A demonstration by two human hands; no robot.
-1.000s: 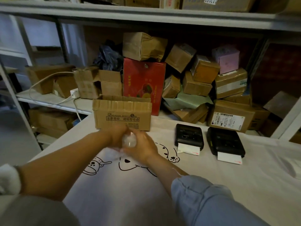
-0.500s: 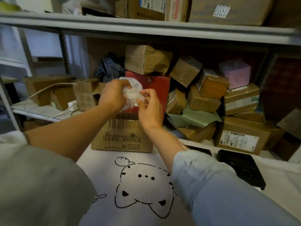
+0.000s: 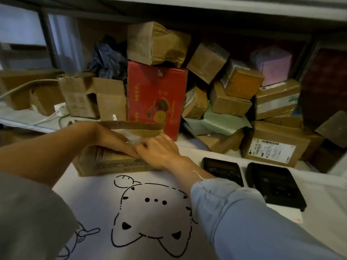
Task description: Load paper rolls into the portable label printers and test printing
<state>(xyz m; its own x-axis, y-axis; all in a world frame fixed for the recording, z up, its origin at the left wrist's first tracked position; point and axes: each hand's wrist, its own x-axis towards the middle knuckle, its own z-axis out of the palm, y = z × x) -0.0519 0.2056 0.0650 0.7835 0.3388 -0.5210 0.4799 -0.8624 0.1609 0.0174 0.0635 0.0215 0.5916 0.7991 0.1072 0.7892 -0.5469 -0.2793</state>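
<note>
Both my hands meet over the open cardboard box (image 3: 112,164) at the table's far edge. My left hand (image 3: 114,140) and my right hand (image 3: 161,151) together hold a crumpled clear plastic wrapper (image 3: 134,140) just above the box's opening. Motion blur hides what, if anything, is inside the wrapper. Two black portable label printers lie to the right on the white cloth, the nearer-left one (image 3: 222,170) beside my right forearm and the other (image 3: 274,184) further right. A white strip of paper (image 3: 292,214) sticks out under the right printer's front.
The table is covered by a white cloth with cat drawings (image 3: 150,218). Behind it a shelf holds a red carton (image 3: 155,98), several stacked brown parcels (image 3: 231,102), a pink box (image 3: 272,64) and a white power strip with cable (image 3: 60,109).
My hands dropped from in front of the red carton down to the cardboard box's opening, still with the plastic wrapper. The camera tilted down, so the printers show more fully.
</note>
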